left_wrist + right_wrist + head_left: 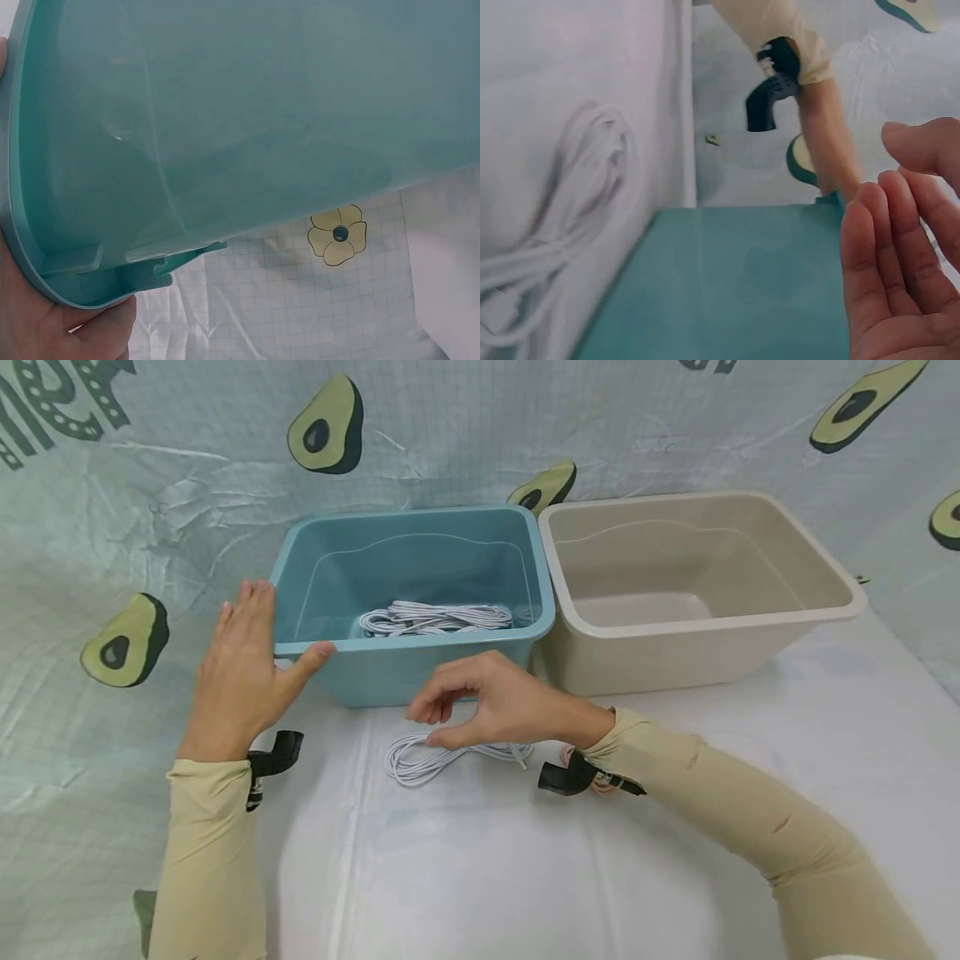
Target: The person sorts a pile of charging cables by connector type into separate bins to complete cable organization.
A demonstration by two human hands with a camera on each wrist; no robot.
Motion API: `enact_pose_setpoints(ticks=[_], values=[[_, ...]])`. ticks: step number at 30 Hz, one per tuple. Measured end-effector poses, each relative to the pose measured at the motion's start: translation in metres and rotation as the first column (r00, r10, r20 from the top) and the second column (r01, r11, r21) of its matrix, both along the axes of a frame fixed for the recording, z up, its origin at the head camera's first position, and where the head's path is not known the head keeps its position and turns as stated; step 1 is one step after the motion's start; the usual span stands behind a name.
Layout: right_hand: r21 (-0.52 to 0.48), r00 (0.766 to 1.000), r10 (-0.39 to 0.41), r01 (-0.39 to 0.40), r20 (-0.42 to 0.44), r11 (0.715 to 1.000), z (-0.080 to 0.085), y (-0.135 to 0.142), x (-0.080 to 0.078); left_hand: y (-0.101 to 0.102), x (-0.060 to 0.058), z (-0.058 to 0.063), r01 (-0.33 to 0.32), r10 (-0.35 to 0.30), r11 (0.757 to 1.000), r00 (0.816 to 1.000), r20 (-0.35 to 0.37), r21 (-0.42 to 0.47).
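My left hand (238,681) rests at the near left corner of a blue bin (420,664), fingers extended along its side and thumb across the front rim. In the left wrist view, the bin's outer wall (285,112) fills most of the picture, with part of the hand beside the rim. My right hand (498,697) hovers in front of the bin, fingers bent loosely and nothing in them. Below it lies a coiled white cable (420,768) on the table, partly covered by the hand. More bundled white cables (435,617) lie inside the blue bin.
A beige bin (708,652) stands directly right of the blue one, with a bare floor in view. A pinkish coil (603,787) shows partly behind the right wrist's black camera mount (566,777). White cloth (480,877) covers the table; an avocado-print sheet (442,427) hangs behind.
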State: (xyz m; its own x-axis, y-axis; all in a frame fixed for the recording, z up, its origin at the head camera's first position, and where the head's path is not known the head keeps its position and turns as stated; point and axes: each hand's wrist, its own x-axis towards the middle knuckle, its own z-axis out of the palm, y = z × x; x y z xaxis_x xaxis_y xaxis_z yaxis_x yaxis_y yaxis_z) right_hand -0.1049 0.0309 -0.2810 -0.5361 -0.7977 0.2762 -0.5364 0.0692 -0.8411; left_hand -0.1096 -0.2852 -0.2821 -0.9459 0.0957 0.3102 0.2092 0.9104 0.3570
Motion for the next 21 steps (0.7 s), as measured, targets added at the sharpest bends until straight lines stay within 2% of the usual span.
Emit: enact_pose_setpoints(ticks=[10, 21], values=[[0.062, 0.994, -0.089, 0.093, -0.055, 0.994, -0.033, 0.000, -0.001, 0.000, -0.001, 0.000, 0.002, -0.002, 1.000, 1.000, 0.003, 0.003], [0.120, 0.985, -0.172, 0.174, -0.024, 0.978, -0.068, 0.001, -0.004, 0.000, -0.001, -0.001, -0.007, 0.007, 1.000, 1.000, 0.000, -0.001]])
